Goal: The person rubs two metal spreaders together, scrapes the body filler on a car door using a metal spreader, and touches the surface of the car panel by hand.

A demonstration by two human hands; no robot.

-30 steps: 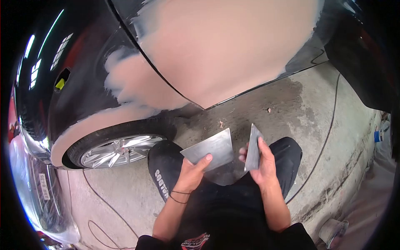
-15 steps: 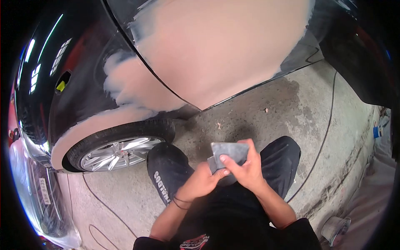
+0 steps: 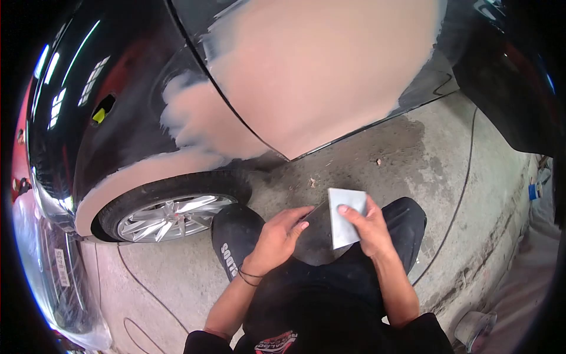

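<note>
My right hand (image 3: 372,229) grips a flat, pale grey rectangular sanding pad (image 3: 346,227), with the thumb across its face. A thin dark sheet (image 3: 319,213), seen nearly edge-on and probably sandpaper, is pinched in my left hand (image 3: 278,235). The sheet's far end lies close to the pad's left edge; I cannot tell whether they touch. Both hands are above my lap, between my knees. Beyond them stands a black car whose door panel (image 3: 318,76) is covered with a broad patch of pinkish filler. More filler covers the rear fender (image 3: 200,121) and the wheel arch edge.
The car's wheel (image 3: 171,221) is beside my left knee. A dark cable (image 3: 466,177) crosses the concrete floor (image 3: 442,135) on the right, and another lies at left. A bucket (image 3: 474,327) sits at lower right. Plastic sheeting covers another vehicle (image 3: 59,277) at far left.
My hands have moved apart. The pad has turned upright and shifted right with my right hand; the thin sheet is now away from it in my left hand. The view has shifted slightly.
</note>
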